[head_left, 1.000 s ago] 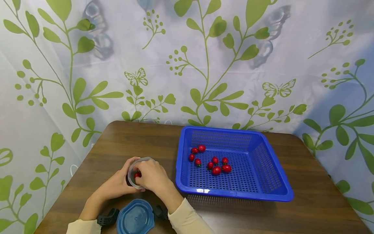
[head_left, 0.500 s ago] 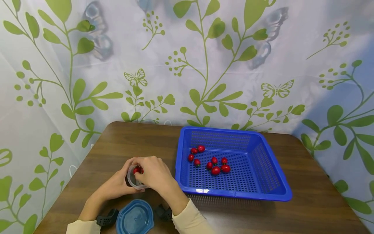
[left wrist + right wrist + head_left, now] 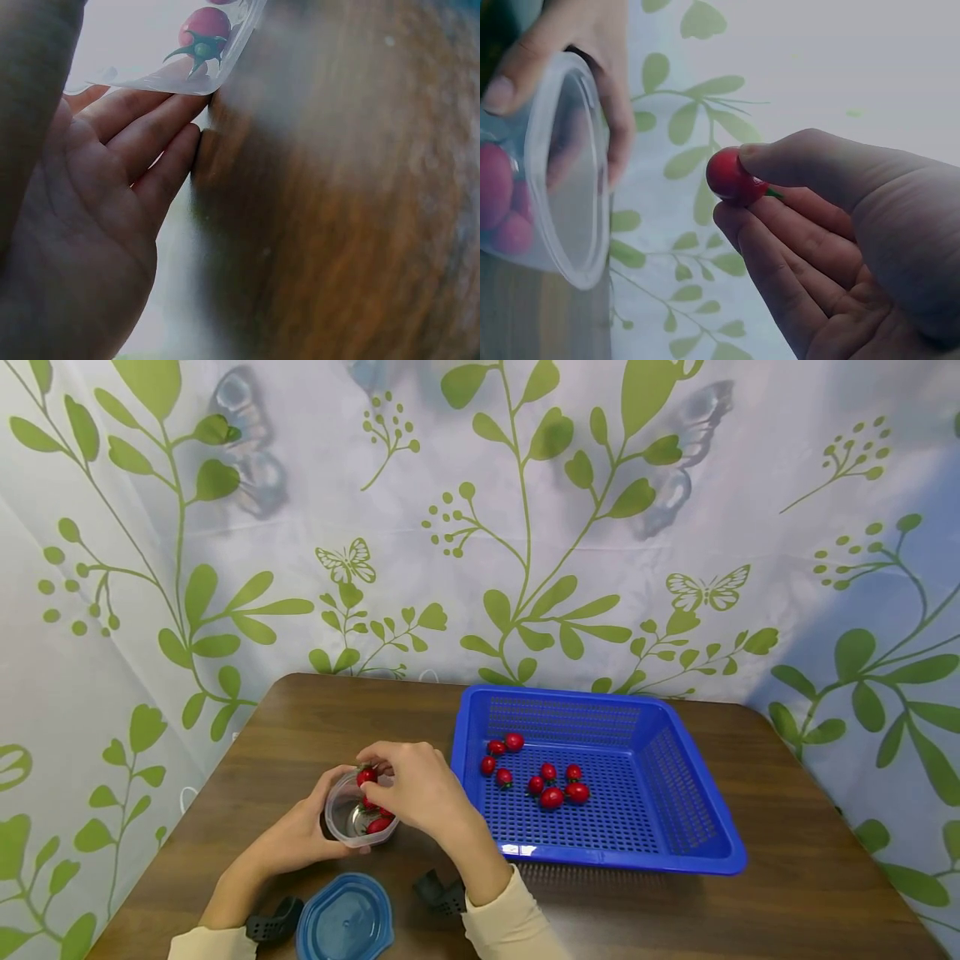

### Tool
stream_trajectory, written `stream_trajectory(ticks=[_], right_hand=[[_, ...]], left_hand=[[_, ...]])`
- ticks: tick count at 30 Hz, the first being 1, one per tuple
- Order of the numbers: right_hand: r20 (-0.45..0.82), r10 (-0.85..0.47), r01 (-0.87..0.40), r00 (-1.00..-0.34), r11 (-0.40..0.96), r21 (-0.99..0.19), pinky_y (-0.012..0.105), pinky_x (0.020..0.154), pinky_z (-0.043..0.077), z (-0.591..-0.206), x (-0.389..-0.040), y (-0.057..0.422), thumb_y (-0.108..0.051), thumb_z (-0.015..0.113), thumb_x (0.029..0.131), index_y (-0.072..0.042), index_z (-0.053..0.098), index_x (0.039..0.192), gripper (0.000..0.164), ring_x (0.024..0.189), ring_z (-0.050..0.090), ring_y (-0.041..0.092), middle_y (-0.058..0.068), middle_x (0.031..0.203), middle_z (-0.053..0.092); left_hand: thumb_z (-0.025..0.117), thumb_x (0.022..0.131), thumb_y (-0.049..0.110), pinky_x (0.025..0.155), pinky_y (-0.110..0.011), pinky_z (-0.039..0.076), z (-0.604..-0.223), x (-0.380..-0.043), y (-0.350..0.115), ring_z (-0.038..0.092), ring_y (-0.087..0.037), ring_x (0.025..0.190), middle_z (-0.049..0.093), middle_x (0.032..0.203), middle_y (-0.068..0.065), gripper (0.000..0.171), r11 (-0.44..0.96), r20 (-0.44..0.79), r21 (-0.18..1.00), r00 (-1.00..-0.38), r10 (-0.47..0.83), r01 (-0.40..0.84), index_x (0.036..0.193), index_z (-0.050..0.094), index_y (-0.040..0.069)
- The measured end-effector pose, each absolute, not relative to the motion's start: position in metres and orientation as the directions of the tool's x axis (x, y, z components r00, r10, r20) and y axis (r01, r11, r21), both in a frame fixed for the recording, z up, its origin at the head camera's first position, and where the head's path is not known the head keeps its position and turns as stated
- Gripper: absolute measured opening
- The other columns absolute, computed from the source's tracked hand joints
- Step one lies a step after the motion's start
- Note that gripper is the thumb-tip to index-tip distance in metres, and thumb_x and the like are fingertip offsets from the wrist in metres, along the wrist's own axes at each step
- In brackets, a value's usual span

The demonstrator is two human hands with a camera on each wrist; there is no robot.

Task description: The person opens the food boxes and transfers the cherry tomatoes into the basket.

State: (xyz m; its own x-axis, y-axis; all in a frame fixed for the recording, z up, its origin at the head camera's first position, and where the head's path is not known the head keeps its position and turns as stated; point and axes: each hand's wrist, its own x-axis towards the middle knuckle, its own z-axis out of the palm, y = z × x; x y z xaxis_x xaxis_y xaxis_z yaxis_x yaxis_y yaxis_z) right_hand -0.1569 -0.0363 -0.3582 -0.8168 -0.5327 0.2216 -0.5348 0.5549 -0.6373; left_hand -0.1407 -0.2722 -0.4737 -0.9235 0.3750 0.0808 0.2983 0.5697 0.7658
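Note:
My left hand (image 3: pixel 300 837) holds a clear plastic container (image 3: pixel 339 810), its thumb and fingers around the side. Inside lie several red cherry tomatoes (image 3: pixel 379 825). Between thumb and fingertips my right hand (image 3: pixel 431 789) pinches one cherry tomato (image 3: pixel 733 176), which has a green stem. In the right wrist view that tomato is out past the container's rim (image 3: pixel 544 142), apart from it. The left wrist view shows my fingers (image 3: pixel 150 135) against the container's base, with a tomato (image 3: pixel 204 37) visible through the wall.
A blue lid (image 3: pixel 345 920) lies on the wooden table (image 3: pixel 675 910) in front of the container. To the right stands a blue perforated basket (image 3: pixel 600 857) with several cherry tomatoes (image 3: pixel 551 797) in it. A leaf-patterned cloth (image 3: pixel 420 543) hangs behind the table.
My right hand was reaching inside the container; it has risen up and right with a cherry tomato pinched in its fingers. My left hand stays around the container.

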Motion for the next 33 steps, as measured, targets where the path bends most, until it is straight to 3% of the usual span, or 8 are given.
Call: stream_trajectory(ticks=[7, 17, 26, 33], right_hand=[[0.222, -0.492, -0.492, -0.842, 0.531, -0.690, 0.022, 0.085, 0.056, -0.352, -0.162, -0.019, -0.018, 0.079, 0.092, -0.014, 0.074, 0.123, 0.032, 0.101, 0.073, 0.012, -0.002, 0.112, 0.077], [0.245, -0.439, -0.456, -0.864, 0.480, -0.749, 0.036, 0.091, 0.058, -0.346, -0.169, 0.002, -0.013, 0.079, 0.091, -0.009, 0.074, 0.120, 0.030, 0.102, 0.075, 0.020, 0.004, 0.112, 0.078], [0.218, -0.372, -0.392, -0.902, 0.494, -0.777, 0.038, 0.091, 0.058, -0.345, -0.177, 0.024, -0.014, 0.078, 0.092, -0.009, 0.073, 0.122, 0.031, 0.100, 0.075, 0.017, 0.003, 0.112, 0.077], [0.218, -0.316, -0.359, -0.923, 0.511, -0.781, 0.039, 0.094, 0.057, -0.343, -0.180, 0.039, -0.013, 0.079, 0.091, -0.011, 0.073, 0.121, 0.031, 0.104, 0.074, 0.022, 0.003, 0.113, 0.077]], left_hand=[[0.092, 0.077, 0.040, 0.097, -0.036, 0.053, -0.475, -0.142, -0.272, 0.064, -0.027, 0.120, 0.065, 0.136, -0.002, 0.103, 0.557, 0.127, 0.755, -0.911, 0.393, 0.346, 0.153, 0.026, 0.021], [0.094, 0.074, 0.041, 0.099, -0.033, 0.051, -0.478, -0.143, -0.272, 0.062, -0.019, 0.122, 0.065, 0.136, 0.004, 0.106, 0.555, 0.147, 0.749, -0.907, 0.394, 0.362, 0.153, 0.027, 0.020], [0.094, 0.073, 0.041, 0.099, -0.030, 0.049, -0.478, -0.143, -0.272, 0.062, -0.020, 0.122, 0.066, 0.136, 0.003, 0.107, 0.553, 0.164, 0.742, -0.903, 0.397, 0.379, 0.154, 0.028, 0.019], [0.094, 0.073, 0.043, 0.101, -0.032, 0.049, -0.478, -0.143, -0.273, 0.061, -0.021, 0.124, 0.065, 0.136, 0.004, 0.107, 0.568, 0.145, 0.740, -0.910, 0.389, 0.361, 0.154, 0.027, 0.022]])
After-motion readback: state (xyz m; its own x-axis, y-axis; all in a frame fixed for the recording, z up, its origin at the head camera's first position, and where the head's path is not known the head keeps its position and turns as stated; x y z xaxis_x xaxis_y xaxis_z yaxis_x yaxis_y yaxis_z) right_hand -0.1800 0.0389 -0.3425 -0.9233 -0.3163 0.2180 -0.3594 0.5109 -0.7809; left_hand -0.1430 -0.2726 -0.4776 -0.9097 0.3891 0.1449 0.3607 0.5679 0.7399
